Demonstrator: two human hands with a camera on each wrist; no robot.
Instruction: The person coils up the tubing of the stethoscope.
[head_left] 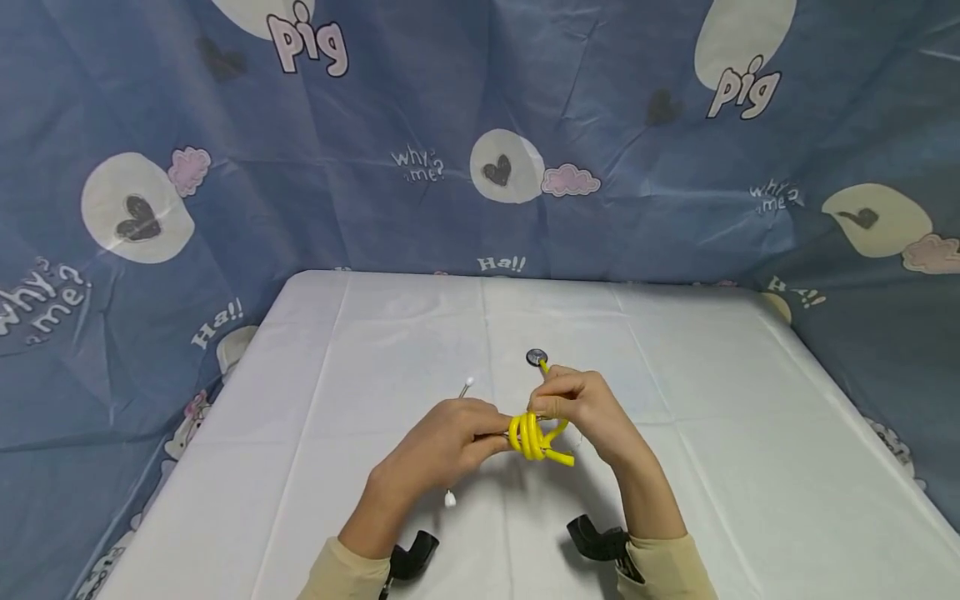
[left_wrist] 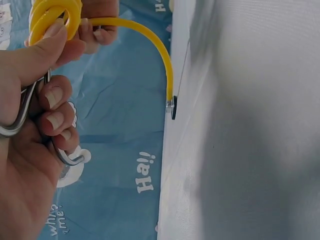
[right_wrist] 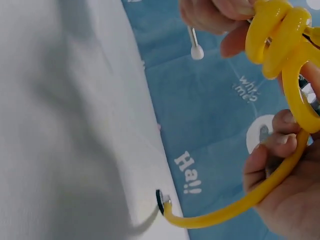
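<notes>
A stethoscope with yellow tubing (head_left: 531, 437) is held between both hands above the white table. Several loops of the tubing are wound around its metal stem. My left hand (head_left: 453, 433) grips the metal ear tubes (left_wrist: 22, 112), its thumb against the coil in the left wrist view. White ear tips (head_left: 450, 498) stick out on either side of that hand. At the coil's other side, my right hand (head_left: 588, 408) pinches the stethoscope, with fingers curled by the tubing. Beyond the right hand, the round dark chest piece (head_left: 536, 357) hangs from a free curve of tube.
A white cloth covers the table (head_left: 360, 350). Behind and beside it hangs a blue printed sheet (head_left: 637, 192). Black curved pieces (head_left: 412, 556) sit at both wrists, next to the beige sleeves (head_left: 348, 571).
</notes>
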